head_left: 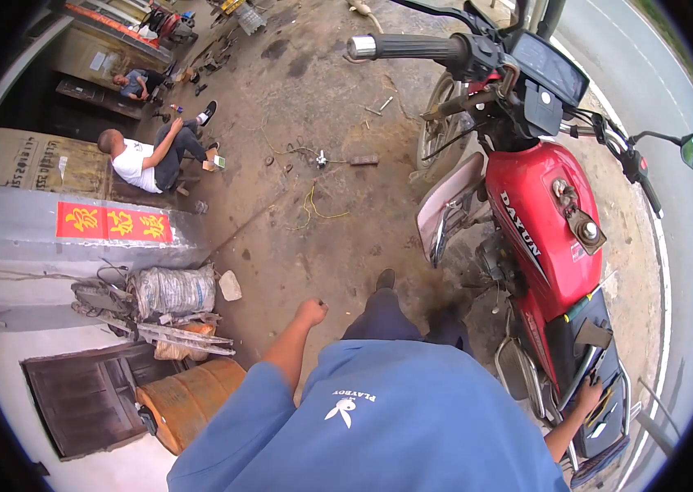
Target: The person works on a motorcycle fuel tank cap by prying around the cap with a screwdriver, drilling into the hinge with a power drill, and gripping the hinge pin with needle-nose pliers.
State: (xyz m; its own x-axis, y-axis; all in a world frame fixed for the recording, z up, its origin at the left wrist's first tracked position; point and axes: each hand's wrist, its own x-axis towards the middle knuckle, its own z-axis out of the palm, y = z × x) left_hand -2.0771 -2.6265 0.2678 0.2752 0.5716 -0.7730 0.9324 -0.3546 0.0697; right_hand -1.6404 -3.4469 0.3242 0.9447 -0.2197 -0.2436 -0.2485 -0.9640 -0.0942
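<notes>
Reaches down with the right hand (586, 400) to the black seat (599, 310) of a red motorcycle (535, 325), bringing the fingers (592, 384) in among the tools (585, 361) lying there. Cannot tell whether grasping one or only touching, given the small, dark detail at the fingertips. Has, just ahead of these fingers, a long metal tool and a brownish flat piece (594, 334); farther forward, near the fuel tank (543, 197), a screwdriver (578, 308) with a yellow-green handle. Has dark, yellow-edged items (600, 407) just beside the same hand. Holds the left hand (311, 312) above the ground (281, 262), well apart from the tools, with fingers loosely curled; cannot tell whether around anything.
</notes>
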